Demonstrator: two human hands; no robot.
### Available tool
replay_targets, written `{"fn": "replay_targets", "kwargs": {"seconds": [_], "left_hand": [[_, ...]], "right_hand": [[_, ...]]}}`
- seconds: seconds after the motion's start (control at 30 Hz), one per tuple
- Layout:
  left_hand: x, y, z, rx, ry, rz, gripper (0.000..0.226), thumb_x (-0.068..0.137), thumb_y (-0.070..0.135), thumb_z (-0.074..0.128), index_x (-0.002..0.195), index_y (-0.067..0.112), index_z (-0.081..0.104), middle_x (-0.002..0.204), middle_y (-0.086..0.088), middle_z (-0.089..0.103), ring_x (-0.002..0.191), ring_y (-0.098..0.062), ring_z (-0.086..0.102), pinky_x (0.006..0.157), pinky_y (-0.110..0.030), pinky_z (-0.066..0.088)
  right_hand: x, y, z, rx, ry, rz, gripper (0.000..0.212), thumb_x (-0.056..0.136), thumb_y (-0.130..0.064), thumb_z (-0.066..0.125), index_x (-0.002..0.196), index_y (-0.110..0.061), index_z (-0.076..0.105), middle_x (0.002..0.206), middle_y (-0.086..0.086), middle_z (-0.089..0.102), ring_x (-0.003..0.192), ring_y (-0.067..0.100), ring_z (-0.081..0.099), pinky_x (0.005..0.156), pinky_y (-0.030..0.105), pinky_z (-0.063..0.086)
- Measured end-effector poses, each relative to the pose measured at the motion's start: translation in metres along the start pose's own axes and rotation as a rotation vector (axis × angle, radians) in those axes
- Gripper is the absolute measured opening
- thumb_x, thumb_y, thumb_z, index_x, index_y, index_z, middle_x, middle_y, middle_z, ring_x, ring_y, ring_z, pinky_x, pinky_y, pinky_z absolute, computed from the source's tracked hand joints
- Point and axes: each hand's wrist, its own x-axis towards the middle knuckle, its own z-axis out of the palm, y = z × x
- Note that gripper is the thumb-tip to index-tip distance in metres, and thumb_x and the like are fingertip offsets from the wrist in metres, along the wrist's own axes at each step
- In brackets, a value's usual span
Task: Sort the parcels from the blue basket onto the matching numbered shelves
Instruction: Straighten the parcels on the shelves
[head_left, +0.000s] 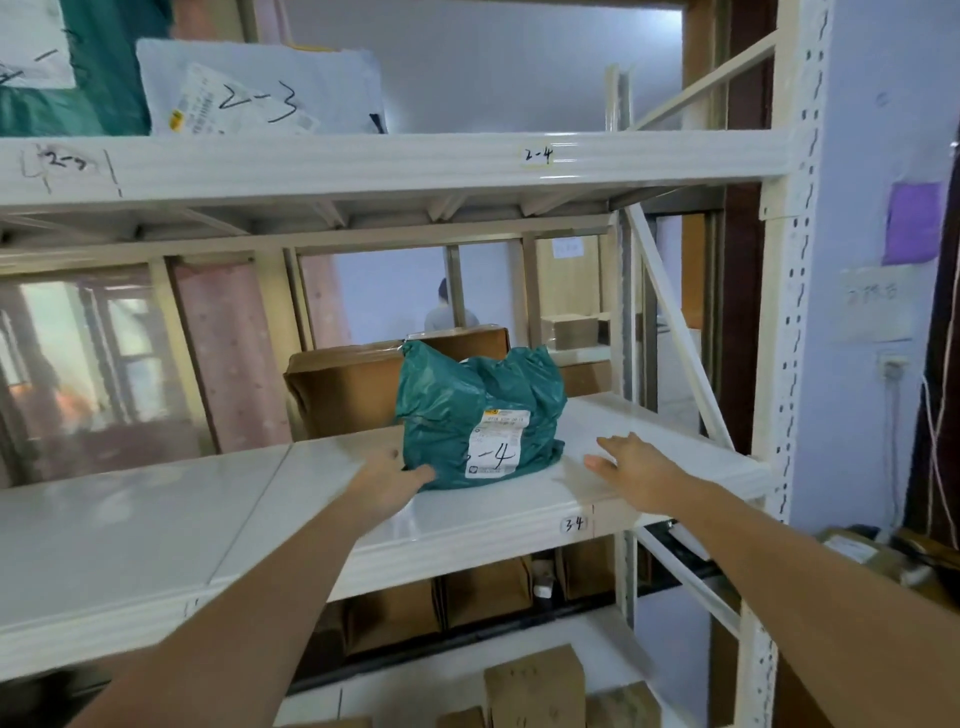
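The green parcel (480, 415) sits upright on the white shelf (156, 519) tagged 3-4 (573, 525), in front of a brown carton (343, 389), between both hands and nearer the left. The left hand (387, 480) touches its lower left corner, fingers extended, though any grip is hidden. The right hand (631, 467) lies flat and empty just beside it (its handwritten label ends in "-4", first digit unclear).

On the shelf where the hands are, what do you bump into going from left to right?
Left hand touching the bag's corner → green parcel bag → right hand, open and flat on the white shelf, apart from the bag.
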Motion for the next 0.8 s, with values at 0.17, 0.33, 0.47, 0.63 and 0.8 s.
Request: {"fn": "replay_targets", "kwargs": {"seconds": [0.17,0.33,0.47,0.63,0.8], "left_hand": [[-0.039,-0.019,-0.020,0.496,-0.144,0.006,0.079,0.090,0.076,0.047,0.152,0.026,0.043,0.157,-0.009,0.042,0.145,-0.030,0.038,0.115,-0.041,0.033],[-0.075,-0.039,-0.035,0.389,-0.114,0.013,0.086,0.090,0.076,0.048,0.158,0.026,0.029,0.166,0.003,0.027,0.150,-0.020,0.029,0.122,-0.039,0.021],[-0.100,-0.054,-0.049,0.503,-0.112,0.015,0.086,0.090,0.077,0.045,0.159,0.029,0.027,0.167,0.006,0.024,0.151,-0.018,0.027,0.123,-0.039,0.021],[-0.150,-0.074,-0.078,0.572,-0.103,0.041,0.083,0.093,0.073,0.046,0.160,0.030,0.023,0.168,0.006,0.019,0.152,-0.019,0.024,0.124,-0.041,0.019],[-0.211,-0.121,-0.148,0.557,-0.048,0.007,0.070,0.095,0.064,0.053,0.152,0.026,0.039,0.157,0.004,0.041,0.138,-0.019,0.044,0.114,-0.036,0.034]], "right_hand": [[-0.022,0.001,0.000,-0.195,-0.065,-0.016,0.070,0.104,-0.058,0.027,0.160,-0.016,0.021,0.167,0.011,0.015,0.155,0.030,0.003,0.123,0.043,0.008],[-0.038,-0.011,0.002,-0.266,-0.086,-0.087,0.064,0.106,-0.054,0.025,0.159,-0.017,0.024,0.166,0.012,0.018,0.154,0.029,0.008,0.123,0.039,0.011],[-0.058,-0.028,0.003,-0.253,-0.117,-0.121,0.063,0.106,-0.051,0.026,0.158,-0.015,0.026,0.164,0.013,0.023,0.153,0.030,0.013,0.122,0.038,0.014],[-0.086,-0.082,0.013,-0.178,-0.120,-0.196,0.060,0.106,-0.050,0.030,0.156,-0.016,0.032,0.163,0.008,0.030,0.152,0.027,0.019,0.122,0.036,0.018],[-0.113,-0.182,0.053,-0.108,-0.118,-0.346,0.056,0.106,-0.049,0.034,0.154,-0.020,0.038,0.160,0.007,0.036,0.149,0.025,0.026,0.120,0.040,0.025]]}}
